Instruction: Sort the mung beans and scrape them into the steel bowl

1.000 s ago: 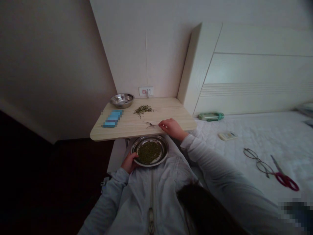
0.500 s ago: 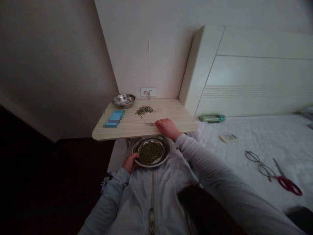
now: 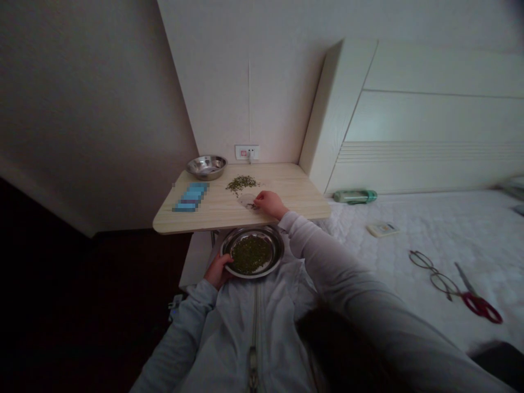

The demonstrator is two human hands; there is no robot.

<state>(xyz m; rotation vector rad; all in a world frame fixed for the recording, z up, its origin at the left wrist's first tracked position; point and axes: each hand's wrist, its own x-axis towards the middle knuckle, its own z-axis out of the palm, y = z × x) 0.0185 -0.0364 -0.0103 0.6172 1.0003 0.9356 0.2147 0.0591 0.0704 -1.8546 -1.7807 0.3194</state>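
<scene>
My left hand [image 3: 219,271] grips the left rim of a round steel bowl [image 3: 277,266], which rests against my lap below the table edge. Small dark green grains or seeds [image 3: 250,254] cover much of its bottom. Over the table, my right hand [image 3: 271,204] is closed, pinching a small, thin, see-through flat piece [image 3: 245,201] that has dark marks on it. Just beyond that piece, a loose pile of the same sort of green grains [image 3: 241,183] is spread on the wooden tabletop [image 3: 295,185].
An unoccupied-looking second steel bowl [image 3: 207,168] stands at the table's back left, with a blurred-out blue phone-like object [image 3: 191,197] before it. On the bed at right lie a green bottle [image 3: 355,196], a small pale box [image 3: 382,229], eyeglasses [image 3: 444,285] and red-handled scissors [image 3: 482,307].
My right hand has moved slightly left and farther from me, turning the see-through piece from edge-on to showing its flat face. My left hand and its bowl have stayed put.
</scene>
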